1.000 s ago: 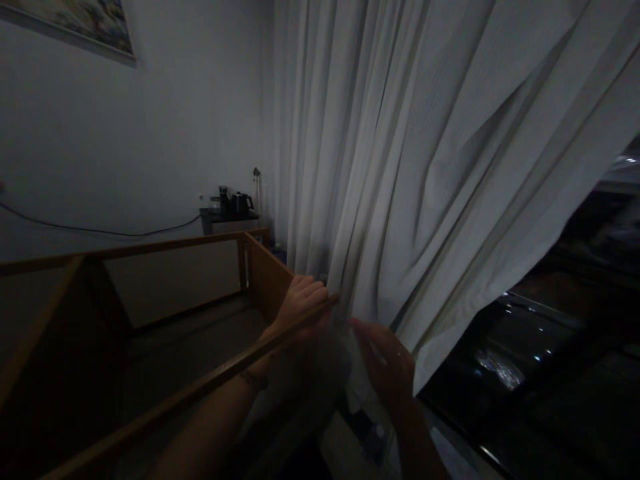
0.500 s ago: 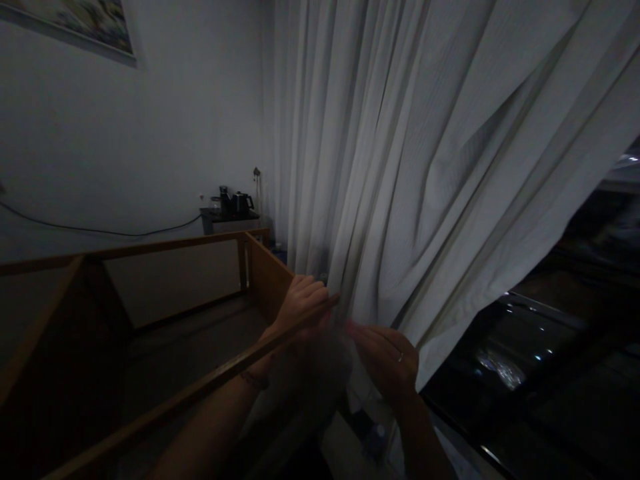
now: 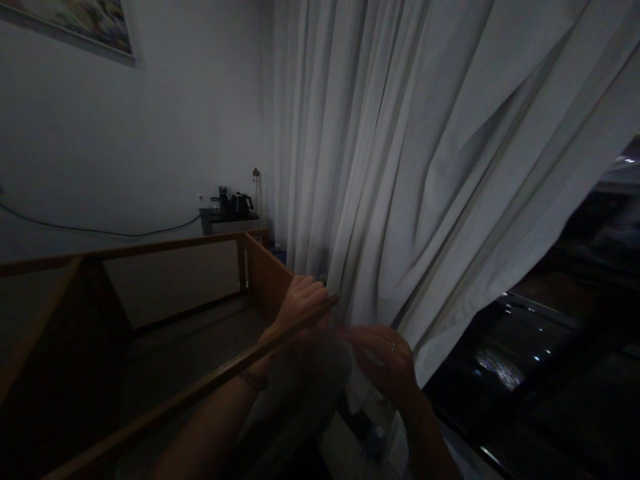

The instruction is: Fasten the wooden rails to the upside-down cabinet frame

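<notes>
A pale curtain (image 3: 430,167) hangs in folds across the upper right and is drawn in to a bunch low at the centre. My left hand (image 3: 303,305) is closed around the bunched folds, just behind the top rail of a wooden frame (image 3: 200,390). My right hand (image 3: 385,360), with a ring on one finger, curls its fingers round the curtain's lower edge just right of the left hand. The room is dim and the fabric inside both hands is hard to make out.
The wooden frame (image 3: 150,250) encloses the lower left. A small table with a kettle (image 3: 235,203) stands against the far wall, a cable (image 3: 100,231) runs along that wall, and a picture (image 3: 75,23) hangs top left. Dark window glass (image 3: 550,347) shows at right.
My right hand has turned and curled its fingers in over the curtain edge, shifting slightly left and up toward the left hand. The left hand has stayed put.
</notes>
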Demonstrator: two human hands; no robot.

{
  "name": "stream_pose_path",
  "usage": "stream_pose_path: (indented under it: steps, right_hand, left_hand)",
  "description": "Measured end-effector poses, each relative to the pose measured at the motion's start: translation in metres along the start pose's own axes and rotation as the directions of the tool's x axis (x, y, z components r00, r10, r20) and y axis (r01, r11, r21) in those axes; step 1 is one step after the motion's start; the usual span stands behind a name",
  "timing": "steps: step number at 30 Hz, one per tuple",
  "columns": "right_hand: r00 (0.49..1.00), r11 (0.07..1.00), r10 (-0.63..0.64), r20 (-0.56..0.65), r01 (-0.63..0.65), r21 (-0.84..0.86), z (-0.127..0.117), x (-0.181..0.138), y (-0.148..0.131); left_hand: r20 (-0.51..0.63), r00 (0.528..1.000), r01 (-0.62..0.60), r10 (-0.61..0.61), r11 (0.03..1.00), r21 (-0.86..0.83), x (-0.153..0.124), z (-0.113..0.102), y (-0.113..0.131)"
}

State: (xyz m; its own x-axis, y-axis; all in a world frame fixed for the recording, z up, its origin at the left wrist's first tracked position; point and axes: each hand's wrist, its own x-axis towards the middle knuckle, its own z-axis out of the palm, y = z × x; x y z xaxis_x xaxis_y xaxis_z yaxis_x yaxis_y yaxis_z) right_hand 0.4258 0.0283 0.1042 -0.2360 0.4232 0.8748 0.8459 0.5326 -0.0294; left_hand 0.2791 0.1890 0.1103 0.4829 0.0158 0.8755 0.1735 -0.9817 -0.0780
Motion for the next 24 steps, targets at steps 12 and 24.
stream_pose_path:
  steps: [12, 24]
  right_hand:
    - [0.991, 0.994, 0.056, 0.117, -0.067, 0.085, 0.001, -0.003, 0.0]
    - [0.973, 0.993, 0.113, -0.203, -0.101, 0.068, 0.017, 0.006, -0.004]
  left_hand:
    - [0.012, 1.0, 0.015, -0.015, 1.0, -0.019, -0.001, 0.001, 0.0]
    - [0.028, 0.999, 0.016, -0.016, 1.0, -0.021, 0.0, -0.003, 0.001]
